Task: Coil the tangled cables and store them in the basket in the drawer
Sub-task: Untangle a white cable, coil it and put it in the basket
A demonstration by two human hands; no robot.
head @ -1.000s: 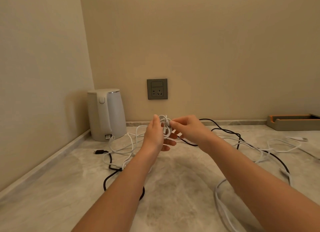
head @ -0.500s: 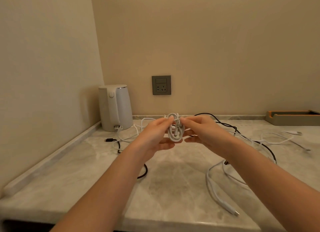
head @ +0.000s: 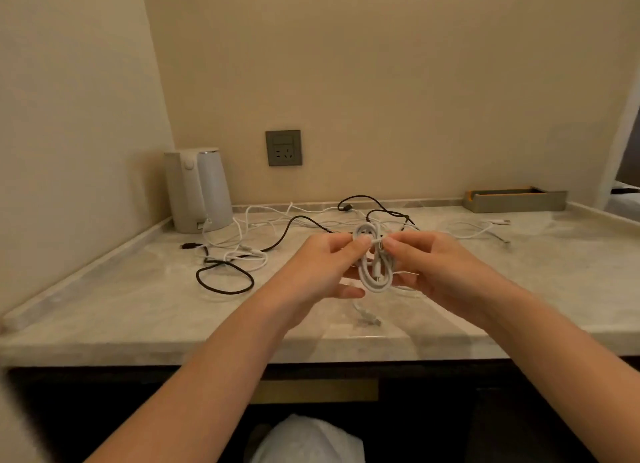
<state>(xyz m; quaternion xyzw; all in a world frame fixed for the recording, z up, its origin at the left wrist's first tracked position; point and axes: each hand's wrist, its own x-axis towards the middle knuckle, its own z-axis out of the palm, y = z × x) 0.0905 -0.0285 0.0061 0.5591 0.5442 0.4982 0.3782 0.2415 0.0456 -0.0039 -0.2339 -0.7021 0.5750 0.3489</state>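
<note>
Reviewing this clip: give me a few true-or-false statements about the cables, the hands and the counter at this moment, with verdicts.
1. Both hands hold the coiled white cable above the counter. True: the left hand and the right hand pinch it near its top.
2. The black cable is already coiled. False: it lies loose on the counter, trailing towards the wall.
3. The kettle stands in the counter's left rear corner. True.
4. A cable is plugged into the wall socket. False: nothing is plugged in.
5. The basket is visible with cables inside. False: no basket shows.
</note>
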